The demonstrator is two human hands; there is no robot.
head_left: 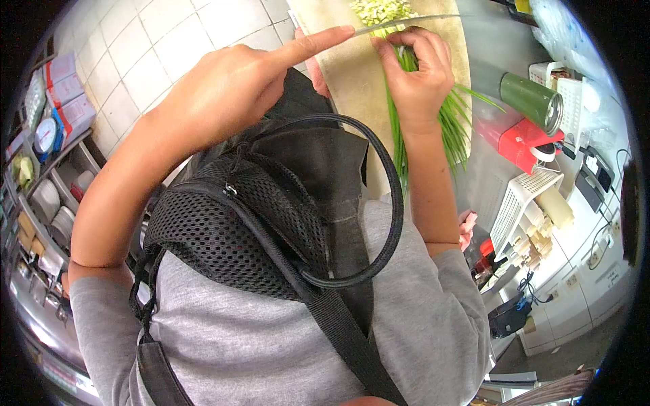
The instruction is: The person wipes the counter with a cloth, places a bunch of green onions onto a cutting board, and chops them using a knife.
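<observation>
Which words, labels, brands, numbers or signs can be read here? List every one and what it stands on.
None can be read.
Dial scale: face markings too small and blurred.
Stacked boxes: any print too blurred.
Green can: no legible lettering.
Red packet: no legible lettering.

Long slim green stalks (453, 125) on a yellowish rectangular cutting board (352, 81).
Bare left hand (247, 78): grips slim grey metal knife (437, 17), index finger extended. Bare right hand (426, 78): bent fingers over stalks. Chopped pale-green pieces (382, 9): beyond, on board.
</observation>
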